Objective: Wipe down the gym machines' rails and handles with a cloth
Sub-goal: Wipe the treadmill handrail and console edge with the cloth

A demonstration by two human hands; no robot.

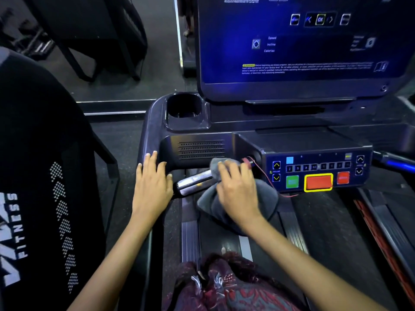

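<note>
Currently the right hand grips a grey cloth around the treadmill's chrome handle, mid-wipe; the left hand, fingers spread, rests on the side rail's front corner. Next, probably slide the cloth toward the handle's free end.

The cloth is soft grey fabric, matt and slightly fuzzy. The handle is polished metal, mirror-bright. The rail and cup holder are smooth dark plastic with a dull sheen. The screen is glossy. The 3 big buttons look rubbery and matt.

head camera looks forward and down, close over treadmill console.
</note>
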